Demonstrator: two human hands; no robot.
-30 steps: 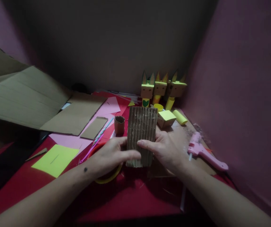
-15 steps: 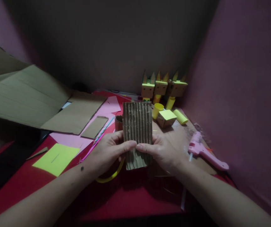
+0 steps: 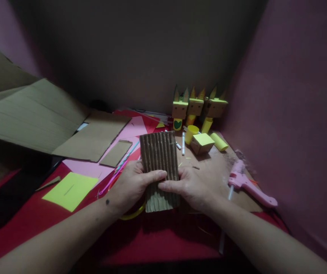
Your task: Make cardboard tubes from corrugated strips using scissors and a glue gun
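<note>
Between both hands I hold a piece of corrugated cardboard (image 3: 160, 154), its ridged side facing me and its top leaning slightly left. My left hand (image 3: 136, 182) grips its left edge, and my right hand (image 3: 188, 186) grips the right edge. Both thumbs press on the ridges, while the other fingers are mostly hidden behind. Beyond the hands stand several cardboard figures with pointed ears, one a figure (image 3: 180, 108) with a green heart on its yellow body. Near them lie a small cardboard box (image 3: 202, 143) with a yellow top, a yellow paper tube (image 3: 218, 141) and an upright yellow tube (image 3: 192, 134).
A pink glue gun (image 3: 245, 182) rests at the right on a cardboard sheet (image 3: 215, 167). To the left are a large cardboard box (image 3: 29, 114), pink paper (image 3: 132, 131), a yellow paper square (image 3: 70, 190) and a small cardboard rectangle (image 3: 116, 153). Red cloth (image 3: 140, 247) covers the table.
The cardboard piece has moved slightly left and down and tilted, with both hands still on it. A brown roll seen behind it earlier is now hidden; white sticks show beyond it.
</note>
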